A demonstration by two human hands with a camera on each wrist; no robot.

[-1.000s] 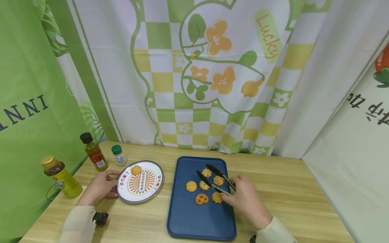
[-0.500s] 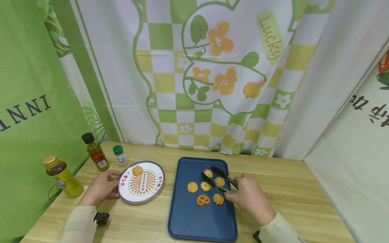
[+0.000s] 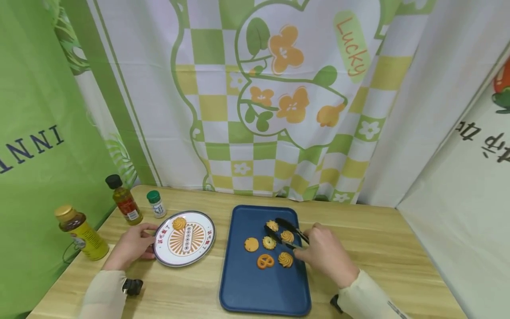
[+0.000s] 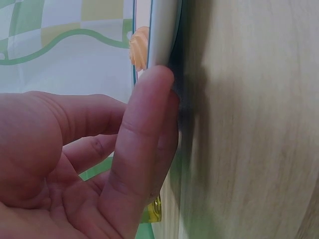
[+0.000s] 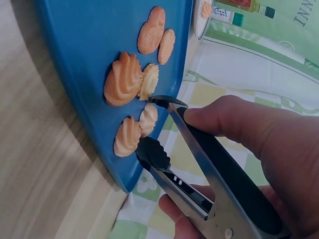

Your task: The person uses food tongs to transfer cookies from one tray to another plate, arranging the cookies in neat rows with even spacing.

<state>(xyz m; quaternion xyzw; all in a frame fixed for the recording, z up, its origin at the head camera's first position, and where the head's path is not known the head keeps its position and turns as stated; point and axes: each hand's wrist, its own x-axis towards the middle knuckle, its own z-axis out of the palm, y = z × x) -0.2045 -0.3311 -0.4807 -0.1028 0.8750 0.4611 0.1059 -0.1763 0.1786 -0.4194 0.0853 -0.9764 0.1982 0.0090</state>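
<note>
My right hand (image 3: pixel 328 254) grips metal tongs (image 3: pixel 286 225) with black tips. In the right wrist view, the spread tips of the tongs stand at the group of cookies, near a swirled cookie (image 5: pixel 126 137) and a paler one behind it. Whether they touch is unclear. Several cookies and a pretzel-shaped biscuit (image 3: pixel 265 261) lie on the blue tray (image 3: pixel 259 292). My left hand (image 3: pixel 133 246) holds the left rim of a white patterned plate (image 3: pixel 203 243) between thumb and fingers. One swirled cookie (image 3: pixel 179 223) sits near that plate's upper left edge.
Left of the plate stand a yellow-labelled bottle (image 3: pixel 85 239) with a gold cap, a black-capped bottle (image 3: pixel 125 201) and a small green-capped shaker (image 3: pixel 156 205). Patterned curtains (image 3: pixel 215 164) hang behind the wooden table (image 3: pixel 370 239).
The tongs have shifted slightly, and their tips stand closer together than a second ago. My left hand stays at the plate's rim.
</note>
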